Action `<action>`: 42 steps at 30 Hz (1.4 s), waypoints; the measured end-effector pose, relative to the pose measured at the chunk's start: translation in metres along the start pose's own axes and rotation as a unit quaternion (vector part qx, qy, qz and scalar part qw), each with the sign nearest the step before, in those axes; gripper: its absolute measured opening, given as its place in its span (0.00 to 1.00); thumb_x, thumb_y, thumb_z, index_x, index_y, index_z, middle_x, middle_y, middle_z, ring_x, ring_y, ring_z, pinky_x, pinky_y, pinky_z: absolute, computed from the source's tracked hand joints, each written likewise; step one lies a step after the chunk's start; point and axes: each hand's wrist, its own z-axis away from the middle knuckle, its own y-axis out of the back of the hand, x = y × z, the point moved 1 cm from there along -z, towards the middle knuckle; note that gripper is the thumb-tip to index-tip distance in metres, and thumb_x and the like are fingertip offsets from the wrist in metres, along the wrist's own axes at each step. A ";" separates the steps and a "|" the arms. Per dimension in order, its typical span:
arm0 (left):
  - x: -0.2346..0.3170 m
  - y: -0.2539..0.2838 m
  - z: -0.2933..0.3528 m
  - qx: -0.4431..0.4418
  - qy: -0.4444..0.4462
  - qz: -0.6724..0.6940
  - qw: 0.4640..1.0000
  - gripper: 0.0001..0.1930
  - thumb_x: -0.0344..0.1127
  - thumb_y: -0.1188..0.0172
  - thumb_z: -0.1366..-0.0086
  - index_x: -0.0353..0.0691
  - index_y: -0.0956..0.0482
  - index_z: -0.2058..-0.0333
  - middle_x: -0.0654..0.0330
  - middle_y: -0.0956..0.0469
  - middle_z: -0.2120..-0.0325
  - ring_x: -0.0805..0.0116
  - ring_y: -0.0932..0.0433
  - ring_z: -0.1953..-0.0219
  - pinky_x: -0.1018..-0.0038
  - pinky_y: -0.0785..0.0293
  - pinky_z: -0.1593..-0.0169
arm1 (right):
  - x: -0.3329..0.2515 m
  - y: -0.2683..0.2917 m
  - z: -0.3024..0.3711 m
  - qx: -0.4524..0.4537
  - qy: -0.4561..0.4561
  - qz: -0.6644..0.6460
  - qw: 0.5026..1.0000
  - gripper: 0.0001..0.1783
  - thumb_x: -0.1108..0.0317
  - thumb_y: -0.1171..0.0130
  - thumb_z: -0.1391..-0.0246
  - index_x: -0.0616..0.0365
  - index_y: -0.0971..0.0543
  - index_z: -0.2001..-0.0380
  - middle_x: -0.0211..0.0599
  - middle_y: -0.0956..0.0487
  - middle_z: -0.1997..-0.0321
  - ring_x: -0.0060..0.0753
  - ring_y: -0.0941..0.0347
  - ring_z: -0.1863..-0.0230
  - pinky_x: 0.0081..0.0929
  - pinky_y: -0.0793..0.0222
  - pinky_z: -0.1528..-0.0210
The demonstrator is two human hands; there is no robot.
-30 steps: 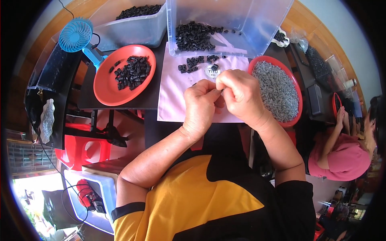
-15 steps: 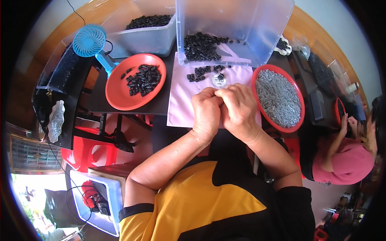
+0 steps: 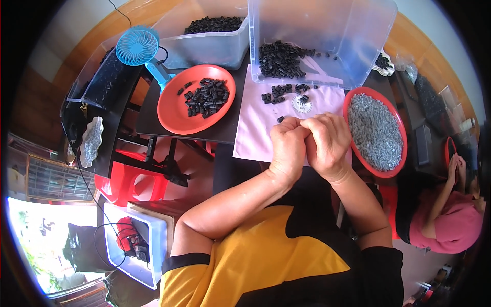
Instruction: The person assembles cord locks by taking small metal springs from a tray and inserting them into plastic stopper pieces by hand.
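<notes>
My left hand [image 3: 288, 148] and my right hand [image 3: 329, 147] are closed and pressed together over a pink cloth [image 3: 251, 134]. Their fingers curl inward, so whatever is between them is hidden. One small black plastic piece [image 3: 280, 119] shows right at the edge of my left fingers; I cannot tell whether they hold it or it lies on the cloth. Just beyond are several more short black pieces [image 3: 279, 92] on the cloth. To the left, an orange-red plate [image 3: 171, 110] carries a heap of black pieces. A red tray [image 3: 402, 153] of small silvery metal parts [image 3: 377, 132] lies to the right.
A clear plastic bin [image 3: 327, 71] tipped toward me spills black pieces [image 3: 280, 60] at the back. Another bin [image 3: 215, 48] of black pieces stands behind the plate, near a blue fan [image 3: 137, 46]. A person in pink [image 3: 445, 225] sits at the right. A red stool [image 3: 135, 179] stands lower left.
The whole view has shifted, so the scene sits further right. My hands remain pressed together. A black piece now shows beside my left fingers that was not visible before.
</notes>
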 end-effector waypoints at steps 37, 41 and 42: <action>0.006 0.007 0.002 -0.031 0.023 -0.073 0.997 0.08 0.17 0.48 0.44 0.27 0.21 0.67 0.56 0.22 0.71 0.70 0.24 0.71 0.75 0.27 0.66 | -0.003 -0.001 0.018 0.044 -0.006 -0.037 0.998 0.19 0.83 0.42 0.66 0.61 0.24 0.65 0.38 0.24 0.73 0.42 0.26 0.73 0.35 0.35 0.71; 0.007 0.014 0.004 -0.066 0.047 -0.036 0.996 0.07 0.21 0.47 0.39 0.28 0.21 0.66 0.55 0.21 0.70 0.67 0.21 0.69 0.74 0.24 0.65 | 0.003 0.003 0.018 0.049 -0.007 -0.082 0.995 0.20 0.87 0.43 0.66 0.62 0.24 0.64 0.40 0.22 0.70 0.44 0.25 0.72 0.36 0.33 0.70; 0.009 0.015 0.005 -0.081 0.065 -0.015 0.994 0.07 0.23 0.47 0.36 0.28 0.21 0.64 0.54 0.20 0.70 0.65 0.19 0.68 0.73 0.23 0.64 | 0.003 0.006 0.019 0.039 -0.011 -0.095 0.995 0.20 0.88 0.43 0.63 0.63 0.24 0.62 0.41 0.21 0.67 0.45 0.24 0.69 0.36 0.30 0.67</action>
